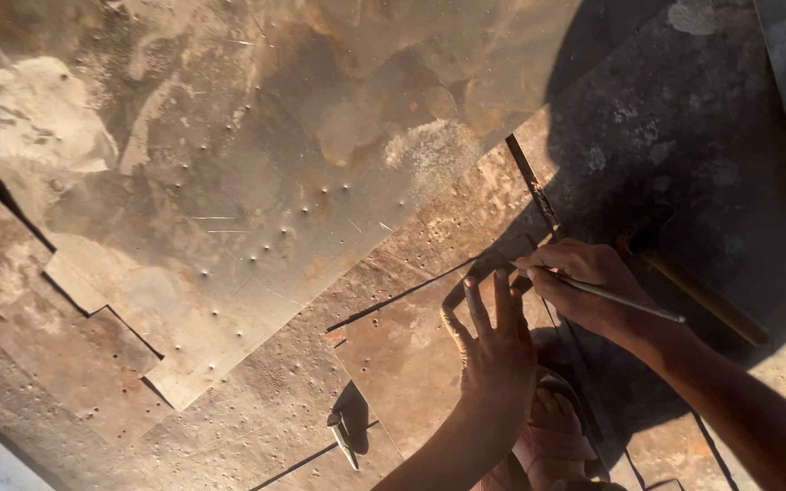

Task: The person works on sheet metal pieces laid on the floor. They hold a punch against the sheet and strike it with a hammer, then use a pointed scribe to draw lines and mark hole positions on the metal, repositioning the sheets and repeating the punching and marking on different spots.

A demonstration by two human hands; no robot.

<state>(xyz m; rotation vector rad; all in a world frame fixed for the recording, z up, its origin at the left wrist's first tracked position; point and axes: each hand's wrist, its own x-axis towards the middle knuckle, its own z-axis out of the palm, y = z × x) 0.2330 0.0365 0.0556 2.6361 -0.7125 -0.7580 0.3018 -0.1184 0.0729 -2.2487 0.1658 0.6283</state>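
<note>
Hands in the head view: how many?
2. Left hand pressed flat on the rusty metal sheet; right hand just beside it, gripping a thin metal rod. None seem hidden.

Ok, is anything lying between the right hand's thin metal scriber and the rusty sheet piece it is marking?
Nothing visible does. The right hand holds the thin metal scriber with its tip at the small rusty sheet-metal piece, beside the left hand pressed flat on it. The wooden-handled hammer lies off to the side.
</note>
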